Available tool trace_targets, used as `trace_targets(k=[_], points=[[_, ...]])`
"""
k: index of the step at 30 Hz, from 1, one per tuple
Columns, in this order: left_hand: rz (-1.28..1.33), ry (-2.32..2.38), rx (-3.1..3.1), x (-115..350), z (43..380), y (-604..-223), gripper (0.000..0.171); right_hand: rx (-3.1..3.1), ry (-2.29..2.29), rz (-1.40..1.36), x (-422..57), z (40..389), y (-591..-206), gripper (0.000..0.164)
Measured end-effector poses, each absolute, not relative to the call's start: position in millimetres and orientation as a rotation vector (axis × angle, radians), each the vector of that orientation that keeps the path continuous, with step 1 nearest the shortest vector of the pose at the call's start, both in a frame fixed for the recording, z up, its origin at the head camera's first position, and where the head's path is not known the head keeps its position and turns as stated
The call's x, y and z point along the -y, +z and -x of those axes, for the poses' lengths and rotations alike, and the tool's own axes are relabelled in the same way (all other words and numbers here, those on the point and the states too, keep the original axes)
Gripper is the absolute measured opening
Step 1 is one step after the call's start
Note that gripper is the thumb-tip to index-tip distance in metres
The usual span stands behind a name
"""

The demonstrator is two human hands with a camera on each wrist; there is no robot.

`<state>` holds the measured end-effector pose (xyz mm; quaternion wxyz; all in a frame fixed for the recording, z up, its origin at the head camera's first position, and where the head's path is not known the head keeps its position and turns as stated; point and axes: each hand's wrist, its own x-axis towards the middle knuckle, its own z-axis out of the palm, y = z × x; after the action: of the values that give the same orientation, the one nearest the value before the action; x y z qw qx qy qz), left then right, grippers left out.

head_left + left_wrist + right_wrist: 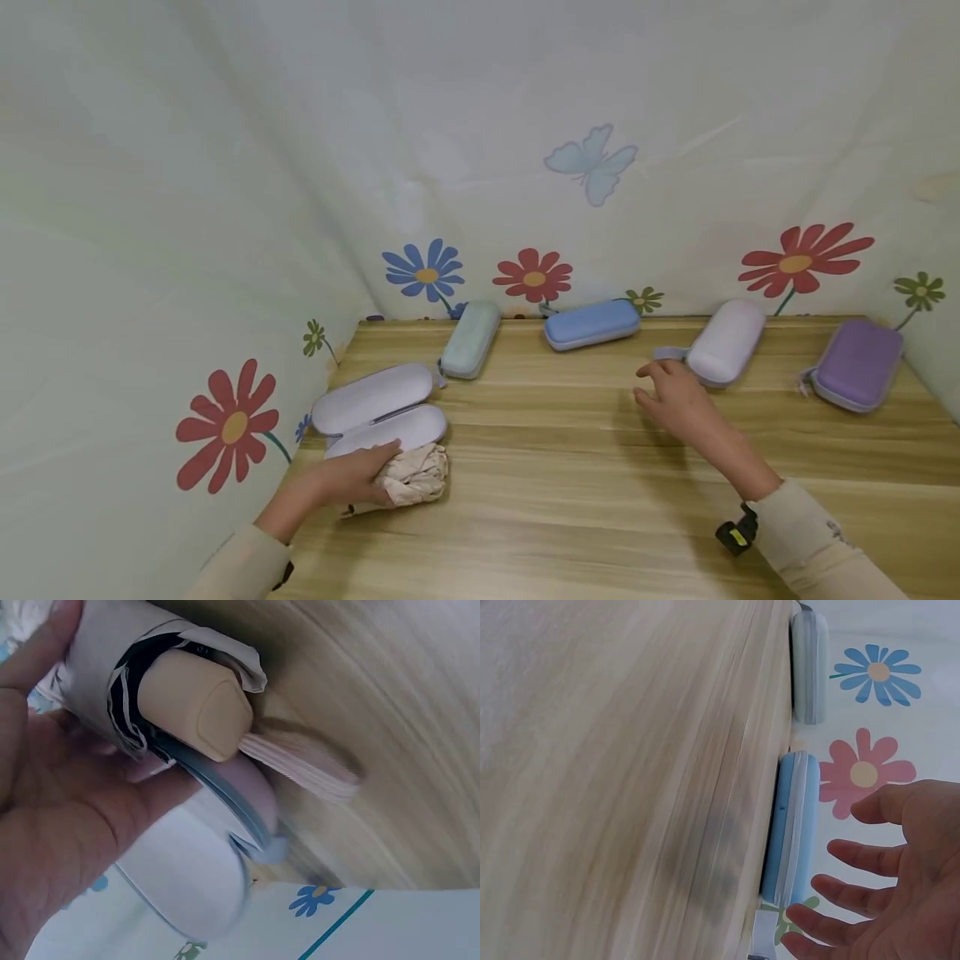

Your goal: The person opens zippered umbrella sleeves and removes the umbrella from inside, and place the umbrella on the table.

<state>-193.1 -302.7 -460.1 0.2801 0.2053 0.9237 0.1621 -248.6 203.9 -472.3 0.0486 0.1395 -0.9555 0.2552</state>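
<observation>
My left hand [356, 477] grips a folded umbrella [416, 475] wrapped in crumpled beige cloth. In the left wrist view its tan handle [196, 703] pokes out of the cloth, and a pinkish strap [304, 766] trails from it. An opened pale lavender hard case [375, 398] lies right beside that hand, lid folded back, its near half partly hidden by the hand. Over the table at right, my right hand [678, 404] has spread, loosely bent fingers with nothing in them. Its fingertips are near the grey strap of a closed pale lavender case [727, 343].
Along the back of the wooden table [540, 450] lie a closed mint-green case [470, 339] and a blue case [592, 324]. A purple case [859, 364] sits at the far right. A flower-printed curtain [480, 208] rises behind and at the sides.
</observation>
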Motion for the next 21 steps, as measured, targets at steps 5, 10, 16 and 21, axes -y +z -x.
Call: trace_targets(k=[5,10,16,21], points=[[-0.418,0.472,-2.609,302,194,-466,0.087,2.925,0.791,-0.418,-202,250,-472,0.036],[-0.131,0.313,-2.773,286,214,-473,0.073,2.941,0.79,-0.399,-201,251,-471,0.037],[0.153,0.209,-2.897,269,261,-485,0.073,2.934,0.798,-0.403,-202,251,-472,0.037],[0.289,0.393,-2.828,265,308,-488,0.078,2.924,0.839,-0.417,-202,250,-473,0.036]])
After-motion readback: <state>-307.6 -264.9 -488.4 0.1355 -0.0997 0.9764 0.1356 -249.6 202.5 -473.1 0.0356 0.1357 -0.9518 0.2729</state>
